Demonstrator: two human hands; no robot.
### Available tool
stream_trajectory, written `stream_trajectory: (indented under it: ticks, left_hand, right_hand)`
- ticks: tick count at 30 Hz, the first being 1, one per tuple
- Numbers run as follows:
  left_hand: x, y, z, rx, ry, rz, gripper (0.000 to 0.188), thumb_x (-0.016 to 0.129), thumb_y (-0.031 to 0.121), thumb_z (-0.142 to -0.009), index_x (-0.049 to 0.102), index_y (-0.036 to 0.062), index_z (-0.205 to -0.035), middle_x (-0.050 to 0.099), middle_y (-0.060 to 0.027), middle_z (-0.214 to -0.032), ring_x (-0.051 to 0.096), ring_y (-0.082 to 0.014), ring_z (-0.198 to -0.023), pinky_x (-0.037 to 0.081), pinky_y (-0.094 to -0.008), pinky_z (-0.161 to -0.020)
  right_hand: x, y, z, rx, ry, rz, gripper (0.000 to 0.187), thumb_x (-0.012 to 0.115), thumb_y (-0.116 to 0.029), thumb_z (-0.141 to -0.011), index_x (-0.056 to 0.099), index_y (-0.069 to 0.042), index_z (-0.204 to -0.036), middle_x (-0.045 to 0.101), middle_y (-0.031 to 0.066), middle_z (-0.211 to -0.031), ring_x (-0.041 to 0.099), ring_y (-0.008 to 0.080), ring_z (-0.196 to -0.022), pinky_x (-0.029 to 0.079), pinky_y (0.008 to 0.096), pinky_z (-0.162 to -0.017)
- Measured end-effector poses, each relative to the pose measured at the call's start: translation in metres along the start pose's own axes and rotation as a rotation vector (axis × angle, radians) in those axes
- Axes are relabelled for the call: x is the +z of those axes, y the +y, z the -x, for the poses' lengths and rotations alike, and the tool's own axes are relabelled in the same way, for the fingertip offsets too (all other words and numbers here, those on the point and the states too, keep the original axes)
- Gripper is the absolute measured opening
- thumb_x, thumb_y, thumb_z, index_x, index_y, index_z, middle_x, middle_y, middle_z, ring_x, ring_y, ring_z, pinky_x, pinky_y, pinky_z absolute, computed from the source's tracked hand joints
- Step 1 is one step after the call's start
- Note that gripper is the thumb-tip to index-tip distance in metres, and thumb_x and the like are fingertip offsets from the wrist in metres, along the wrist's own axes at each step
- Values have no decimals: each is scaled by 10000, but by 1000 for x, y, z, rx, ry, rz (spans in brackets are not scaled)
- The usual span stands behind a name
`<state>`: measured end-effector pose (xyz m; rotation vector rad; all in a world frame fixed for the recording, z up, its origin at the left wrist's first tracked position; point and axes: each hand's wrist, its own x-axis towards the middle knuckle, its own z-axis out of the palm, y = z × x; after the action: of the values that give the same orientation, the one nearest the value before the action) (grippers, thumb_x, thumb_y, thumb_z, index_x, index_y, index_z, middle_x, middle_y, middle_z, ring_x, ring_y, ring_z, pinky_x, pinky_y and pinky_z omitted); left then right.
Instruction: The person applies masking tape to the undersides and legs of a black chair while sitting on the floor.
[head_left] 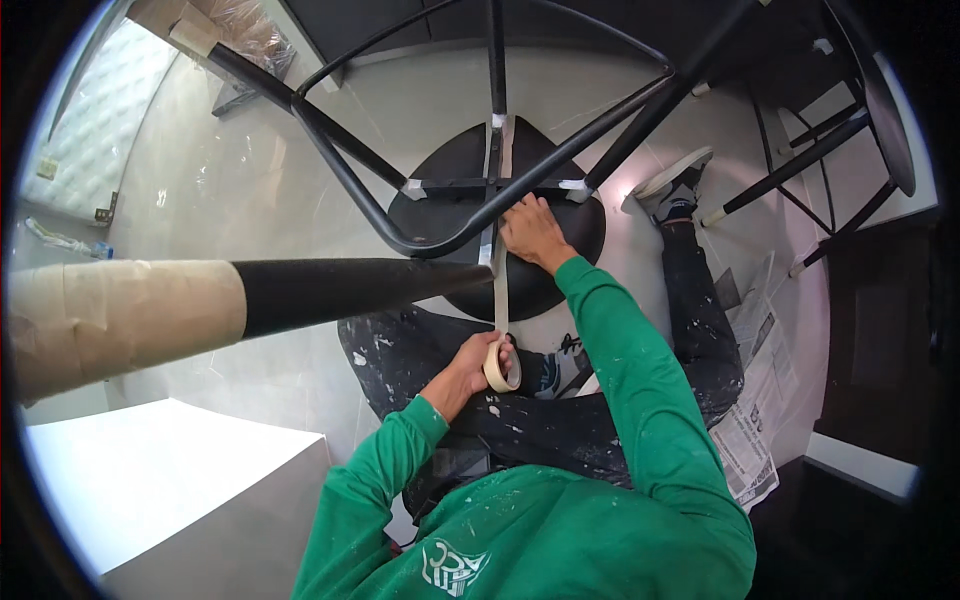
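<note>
Pulled too hard by the left hand (466,370), which grips the masking tape roll (492,368) near the lap, the tape strip (501,300) could skew or lift. The right hand (534,234), its grip unclear, rests against the upturned stool (578,232): one roll, one strip, four legs.

Left fingers (487,343) hold a tape roll (493,371); right fingers (518,214) seemingly press its strip (501,300) along the black seat (580,228).
</note>
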<state>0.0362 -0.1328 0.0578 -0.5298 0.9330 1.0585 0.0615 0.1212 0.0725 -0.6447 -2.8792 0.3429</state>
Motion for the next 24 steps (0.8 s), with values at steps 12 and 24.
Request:
stream_trajectory:
  ticks: [12,24]
  left_hand:
    - [-8,1,-11,-25,15,-32,334,402,286,-1084,588,50,-939,585,-16,-686,562,-162,-579,550,-341,-602]
    - [-6,23,-5,75,26,-379,254,440,243,-1092,590,42,-1133,669,-63,-959,674,-181,-776,591,-362,-694]
  right_hand:
    - [4,-61,118,283,486,-500,173,717,-113,-869,668,-51,-1022,658,143,-1059,605,348,-1017,479,443,-900]
    - [73,-95,160,730,-72,-1563,206,649,-148,-966,716,45,-992,737,110,-808,724,180,-596,562,286,-570]
